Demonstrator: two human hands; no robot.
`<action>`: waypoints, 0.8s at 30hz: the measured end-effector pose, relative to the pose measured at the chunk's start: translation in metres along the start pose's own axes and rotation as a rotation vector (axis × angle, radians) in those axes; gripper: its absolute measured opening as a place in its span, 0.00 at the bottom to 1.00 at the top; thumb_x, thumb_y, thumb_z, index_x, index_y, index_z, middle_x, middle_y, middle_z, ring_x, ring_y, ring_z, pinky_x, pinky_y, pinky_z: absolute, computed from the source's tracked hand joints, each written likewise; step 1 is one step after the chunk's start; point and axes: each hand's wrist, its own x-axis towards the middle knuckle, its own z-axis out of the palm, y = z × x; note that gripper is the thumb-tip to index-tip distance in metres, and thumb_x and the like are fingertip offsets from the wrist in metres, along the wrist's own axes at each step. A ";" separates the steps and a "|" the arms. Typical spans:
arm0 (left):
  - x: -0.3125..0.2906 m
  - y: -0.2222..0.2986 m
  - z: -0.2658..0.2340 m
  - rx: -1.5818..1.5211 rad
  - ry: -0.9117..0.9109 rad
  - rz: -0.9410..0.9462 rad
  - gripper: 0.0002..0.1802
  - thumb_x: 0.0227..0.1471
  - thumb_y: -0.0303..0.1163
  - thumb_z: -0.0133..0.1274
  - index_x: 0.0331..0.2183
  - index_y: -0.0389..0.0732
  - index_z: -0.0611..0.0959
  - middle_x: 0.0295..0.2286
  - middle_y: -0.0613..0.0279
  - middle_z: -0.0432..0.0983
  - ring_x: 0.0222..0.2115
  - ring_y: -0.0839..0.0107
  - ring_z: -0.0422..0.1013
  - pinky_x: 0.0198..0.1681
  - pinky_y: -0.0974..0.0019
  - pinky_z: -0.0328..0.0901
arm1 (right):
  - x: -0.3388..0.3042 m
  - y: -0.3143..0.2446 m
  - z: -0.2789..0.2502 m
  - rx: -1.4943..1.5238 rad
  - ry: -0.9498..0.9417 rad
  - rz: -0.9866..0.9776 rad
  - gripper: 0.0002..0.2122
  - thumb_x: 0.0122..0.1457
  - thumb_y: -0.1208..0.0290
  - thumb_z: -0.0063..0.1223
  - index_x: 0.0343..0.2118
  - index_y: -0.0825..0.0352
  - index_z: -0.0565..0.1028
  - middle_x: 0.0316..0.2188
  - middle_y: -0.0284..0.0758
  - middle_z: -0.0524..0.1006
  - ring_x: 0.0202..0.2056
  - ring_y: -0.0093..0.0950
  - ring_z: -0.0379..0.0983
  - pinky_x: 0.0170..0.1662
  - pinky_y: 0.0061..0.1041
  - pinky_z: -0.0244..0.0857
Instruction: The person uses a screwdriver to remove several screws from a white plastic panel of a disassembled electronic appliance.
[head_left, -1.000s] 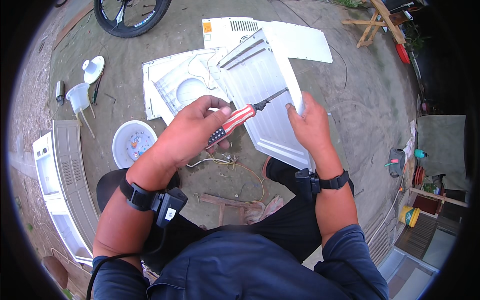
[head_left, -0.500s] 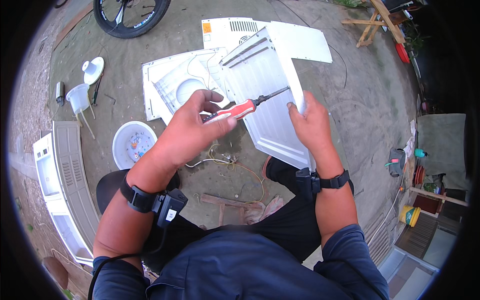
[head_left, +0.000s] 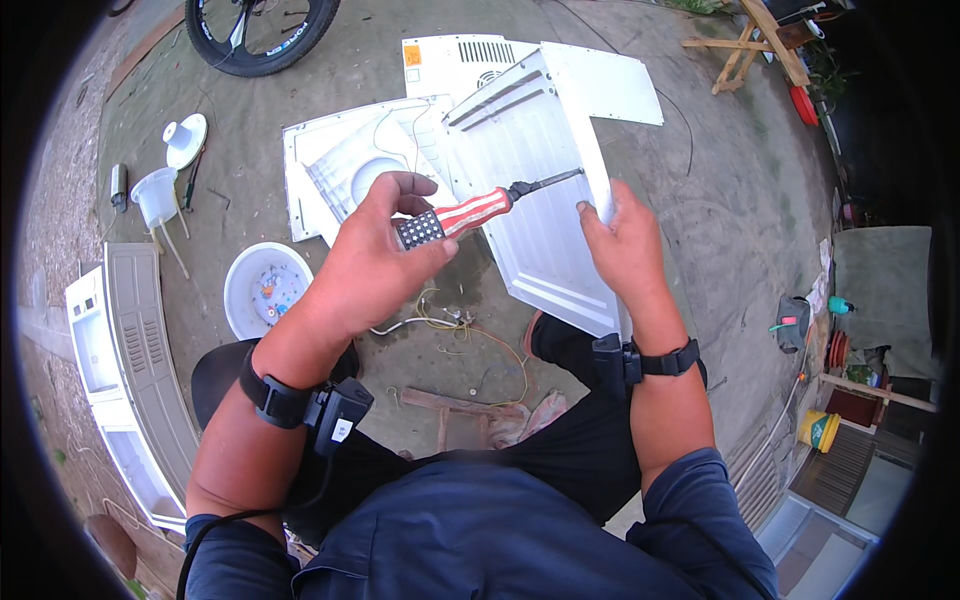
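Observation:
My left hand (head_left: 380, 245) is closed around the handle end of a screwdriver (head_left: 478, 208). Red and white stripes run along the handle, and its dark end carries white dots. The dark shaft slants up to the right, its tip at the inner side of the raised edge of a white metal panel (head_left: 525, 240). That edge is gripped by my right hand (head_left: 625, 240), thumb on the inner side, other fingers mostly hidden behind it. Ribbed and slotted near its far end, the panel stands tilted in front of me, its near corner by my right leg.
More white panels (head_left: 310, 140) lie beyond and left of the tilted one. To the left are a white basin (head_left: 268, 290), a clear plastic tub (head_left: 156, 195) and a beige washing-machine casing (head_left: 150, 340). Loose wires (head_left: 450, 318) and a small wooden stool (head_left: 460, 405) lie between my legs.
The screwdriver handle has turned in my left hand, so its dotted end now shows and my thumb sits lower. The panel's held edge has shifted slightly right.

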 end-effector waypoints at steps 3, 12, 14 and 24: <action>0.005 0.014 -0.012 -0.355 -0.137 -0.354 0.23 0.61 0.38 0.55 0.51 0.33 0.72 0.41 0.58 0.74 0.32 0.77 0.73 0.30 0.74 0.65 | -0.001 0.000 -0.001 0.004 0.007 -0.009 0.11 0.57 0.70 0.58 0.39 0.70 0.75 0.31 0.52 0.78 0.36 0.54 0.76 0.38 0.44 0.69; 0.005 0.022 -0.007 -0.382 -0.158 -0.425 0.20 0.66 0.41 0.48 0.51 0.36 0.73 0.38 0.60 0.77 0.30 0.78 0.74 0.27 0.75 0.63 | 0.000 0.000 -0.002 0.021 -0.006 -0.010 0.10 0.57 0.71 0.58 0.38 0.70 0.74 0.30 0.52 0.78 0.34 0.54 0.75 0.36 0.44 0.68; 0.007 0.025 -0.009 -0.496 -0.238 -0.546 0.20 0.65 0.40 0.49 0.51 0.36 0.72 0.37 0.60 0.78 0.30 0.78 0.74 0.28 0.74 0.65 | 0.000 0.001 -0.002 0.013 -0.009 -0.005 0.10 0.57 0.71 0.57 0.38 0.70 0.74 0.29 0.52 0.78 0.34 0.54 0.75 0.36 0.44 0.68; 0.007 0.029 -0.004 -0.599 -0.377 -0.613 0.19 0.67 0.40 0.47 0.49 0.35 0.75 0.28 0.60 0.78 0.23 0.75 0.74 0.24 0.73 0.66 | -0.003 -0.001 0.002 -0.007 -0.026 -0.033 0.11 0.56 0.70 0.58 0.40 0.69 0.75 0.30 0.52 0.78 0.35 0.54 0.76 0.37 0.45 0.69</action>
